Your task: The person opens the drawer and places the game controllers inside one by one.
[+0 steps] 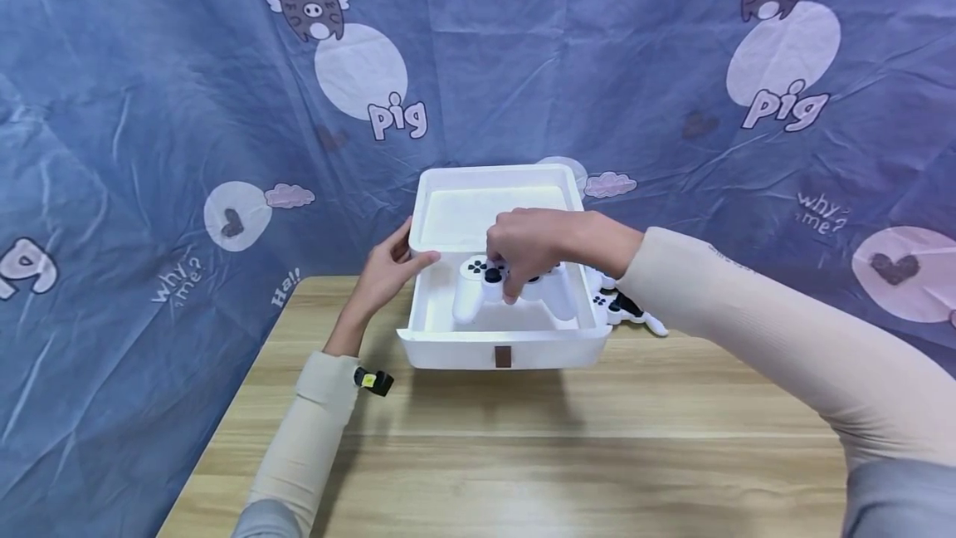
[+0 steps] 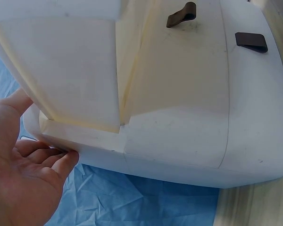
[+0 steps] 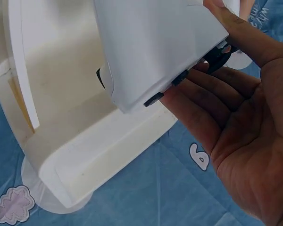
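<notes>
A white drawer unit (image 1: 496, 177) has a recessed top, and its upper drawer (image 1: 456, 349) is pulled out toward me. My right hand (image 1: 534, 243) grips a white game controller (image 1: 466, 299) by its middle, over the inside of that drawer. In the right wrist view the controller (image 3: 146, 47) fills the upper middle, fingers below it and thumb at its far side. My left hand (image 1: 388, 268) holds the unit's left side near the base of the drawer. The left wrist view shows that hand (image 2: 30, 165) with its thumb by the drawer wall and its fingers curled against the unit's edge.
Another white controller (image 1: 620, 305) with black parts lies on the wooden table (image 1: 493, 471) at the unit's right. Brown tabs (image 2: 251, 41) stick out from the drawer fronts. A blue patterned cloth (image 1: 187, 65) hangs close behind the unit.
</notes>
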### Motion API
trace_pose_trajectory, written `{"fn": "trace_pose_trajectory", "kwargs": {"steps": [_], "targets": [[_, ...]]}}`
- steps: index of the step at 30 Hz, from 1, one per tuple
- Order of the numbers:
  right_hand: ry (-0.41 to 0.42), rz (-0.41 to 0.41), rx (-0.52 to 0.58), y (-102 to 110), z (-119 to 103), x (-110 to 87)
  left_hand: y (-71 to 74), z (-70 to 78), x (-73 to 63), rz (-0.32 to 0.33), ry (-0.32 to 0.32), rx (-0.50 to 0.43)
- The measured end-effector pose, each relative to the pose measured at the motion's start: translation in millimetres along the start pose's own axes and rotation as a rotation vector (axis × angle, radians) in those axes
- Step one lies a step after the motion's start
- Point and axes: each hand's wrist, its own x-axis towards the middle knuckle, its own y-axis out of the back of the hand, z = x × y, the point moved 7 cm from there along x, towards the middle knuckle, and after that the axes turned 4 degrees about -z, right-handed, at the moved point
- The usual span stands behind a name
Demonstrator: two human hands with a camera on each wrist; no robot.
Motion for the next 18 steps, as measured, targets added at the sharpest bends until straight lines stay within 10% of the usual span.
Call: {"fn": "trace_pose_trajectory", "kwargs": {"steps": [18], "targets": [[-0.033,-0.041,0.005,-28.2,9.4,32.7,0.5,1.8,0.2,-0.004,-0.005,0.008]]}}
